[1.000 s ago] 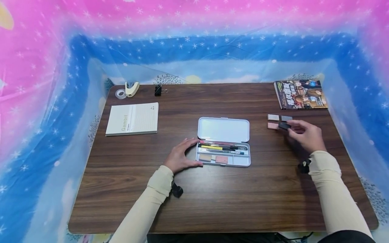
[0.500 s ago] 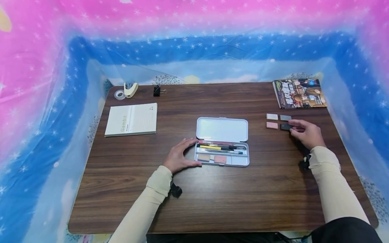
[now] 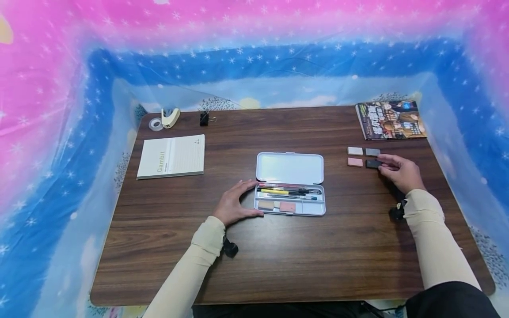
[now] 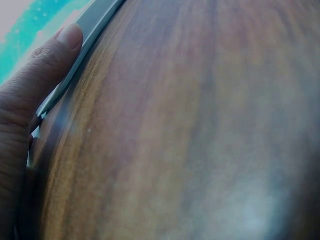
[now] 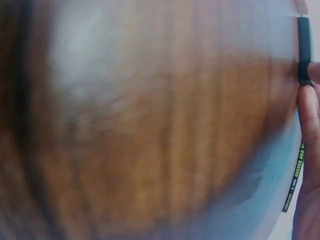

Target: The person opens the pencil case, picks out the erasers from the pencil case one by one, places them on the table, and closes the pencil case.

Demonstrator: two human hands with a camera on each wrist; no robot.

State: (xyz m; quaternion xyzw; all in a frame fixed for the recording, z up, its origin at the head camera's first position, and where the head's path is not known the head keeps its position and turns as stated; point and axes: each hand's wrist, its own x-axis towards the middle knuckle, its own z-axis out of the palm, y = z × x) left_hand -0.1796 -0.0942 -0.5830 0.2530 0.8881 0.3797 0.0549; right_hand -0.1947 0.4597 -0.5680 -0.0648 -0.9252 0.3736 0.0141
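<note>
Noting from my remote seat: right hand (image 3: 403, 174) pinches the right end of the black eraser (image 3: 372, 164), which appears to rest towards the right edge of the table (image 3: 294, 260), just beside the pink eraser (image 3: 355, 162) and grey eraser (image 3: 372, 152). Left hand (image 3: 233, 205), well apart, grips the pencil case (image 3: 289, 168) by its left end. I'd square the black eraser gently, then part finger and thumb slowly, nudging no neighbour.

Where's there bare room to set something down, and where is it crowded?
Bare: in front of the pencil case, between left sleeve and right sleeve; behind it, between binder clip and book. Crowded: the four blocks at the right hand; and the far left corner, with tape roll and cream tool.
</note>
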